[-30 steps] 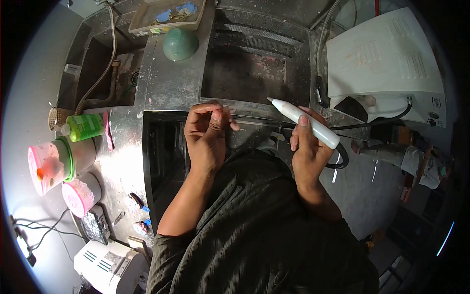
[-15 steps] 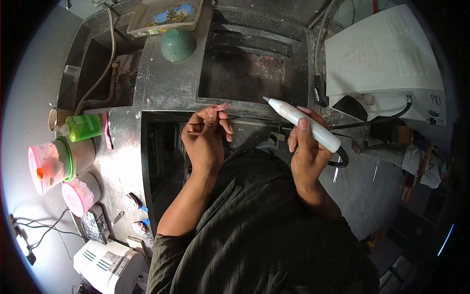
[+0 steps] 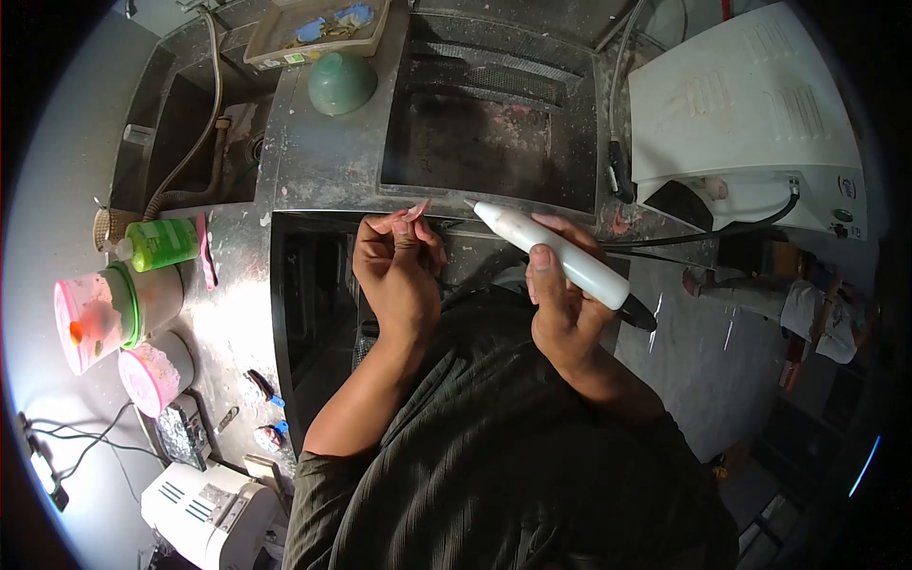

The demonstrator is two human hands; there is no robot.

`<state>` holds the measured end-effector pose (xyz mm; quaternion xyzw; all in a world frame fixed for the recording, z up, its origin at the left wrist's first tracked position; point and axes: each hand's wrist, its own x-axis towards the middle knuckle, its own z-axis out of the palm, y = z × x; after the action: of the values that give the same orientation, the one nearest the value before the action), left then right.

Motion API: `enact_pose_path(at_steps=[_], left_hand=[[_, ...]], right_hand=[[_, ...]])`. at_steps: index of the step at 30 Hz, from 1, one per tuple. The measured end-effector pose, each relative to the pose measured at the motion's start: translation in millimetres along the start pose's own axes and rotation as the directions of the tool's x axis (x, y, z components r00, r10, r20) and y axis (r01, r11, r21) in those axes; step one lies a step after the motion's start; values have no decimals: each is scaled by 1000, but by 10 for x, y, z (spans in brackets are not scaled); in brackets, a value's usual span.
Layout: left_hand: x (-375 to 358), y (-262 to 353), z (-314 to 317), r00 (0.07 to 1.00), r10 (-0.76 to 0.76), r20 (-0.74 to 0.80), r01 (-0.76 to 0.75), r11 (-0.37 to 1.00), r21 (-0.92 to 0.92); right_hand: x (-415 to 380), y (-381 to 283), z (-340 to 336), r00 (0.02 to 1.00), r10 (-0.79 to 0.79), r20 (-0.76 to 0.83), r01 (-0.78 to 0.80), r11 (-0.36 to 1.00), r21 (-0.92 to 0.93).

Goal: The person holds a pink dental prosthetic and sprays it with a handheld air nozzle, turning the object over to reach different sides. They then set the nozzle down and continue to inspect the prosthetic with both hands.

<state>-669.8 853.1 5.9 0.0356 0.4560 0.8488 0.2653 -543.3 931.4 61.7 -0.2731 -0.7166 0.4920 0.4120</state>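
My left hand (image 3: pixel 399 275) pinches a small, pink, translucent piece (image 3: pixel 414 211) between thumb and fingertips, and it looks like a denture plate. My right hand (image 3: pixel 568 309) wraps round a thick white handpiece (image 3: pixel 556 250). The handpiece's narrow metal tip points up and left, a short gap from the pink piece. A black hose (image 3: pixel 640 313) leaves its rear end. Both hands are held in front of the metal counter's edge, below the sunken basin (image 3: pixel 475 142).
A green rubber bowl (image 3: pixel 342 84) and a tray (image 3: pixel 318 38) stand behind. To the right is a white machine (image 3: pixel 741 104) with a black hose. On the left are a green bottle (image 3: pixel 164 244), pink-lidded tubs (image 3: pixel 152 375) and a pink brush (image 3: pixel 206 252). A person's leg (image 3: pixel 746 290) shows far right.
My right hand has moved left and slightly down, bringing the handpiece's tip nearer to the pink piece. My left hand has turned the piece a little, and its pink edge now points more upward.
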Motion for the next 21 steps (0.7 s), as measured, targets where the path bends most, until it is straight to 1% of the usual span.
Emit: enact_pose_path(at_steps=[3, 4, 9, 10, 12, 13, 14, 15, 16, 18, 19, 20, 21], left_hand=[[-27, 18, 12, 1000, 2, 16, -3, 1000, 20], [-37, 25, 15, 1000, -3, 27, 2, 999, 38], [-69, 1, 1, 1000, -7, 27, 6, 1000, 25], [-70, -4, -2, 1000, -5, 20, 4, 1000, 23], [-71, 12, 17, 1000, -16, 7, 16, 1000, 23], [-74, 16, 21, 1000, -25, -10, 25, 999, 24], [-78, 10, 3, 1000, -27, -10, 28, 999, 25], [-81, 1, -28, 999, -33, 17, 33, 999, 5], [-86, -2, -47, 998, -38, 44, 39, 999, -14], [-101, 4, -35, 999, -39, 37, 39, 999, 3], [-104, 7, -25, 999, -36, 28, 36, 999, 18], [-102, 8, -18, 999, -38, 30, 38, 999, 18], [-98, 11, -14, 999, -37, 33, 37, 999, 16]], right_hand=[[-39, -6, 54, 999, 23, 33, -24, 1000, 21], [-48, -19, 93, 1000, 6, 29, -8, 998, 67], [-48, 21, 120, 995, -95, 33, 95, 995, 12], [-45, 18, 116, 995, -95, 30, 94, 995, 10], [-41, 7, 104, 984, -159, 76, 163, 986, -46], [-47, 9, 104, 985, -157, 75, 161, 986, -47], [-56, 13, 108, 992, -121, 46, 122, 992, -25], [-65, 15, 116, 996, -84, 18, 84, 996, -2], [-74, 9, 129, 997, -81, 16, 81, 997, -2], [-86, -7, 148, 998, -57, -3, 57, 998, 37], [-49, 22, 148, 982, -188, 3, 188, 982, -31], [-56, 12, 140, 982, -187, 1, 187, 982, -33], [-68, -7, 134, 994, -111, -4, 111, 994, -17]])
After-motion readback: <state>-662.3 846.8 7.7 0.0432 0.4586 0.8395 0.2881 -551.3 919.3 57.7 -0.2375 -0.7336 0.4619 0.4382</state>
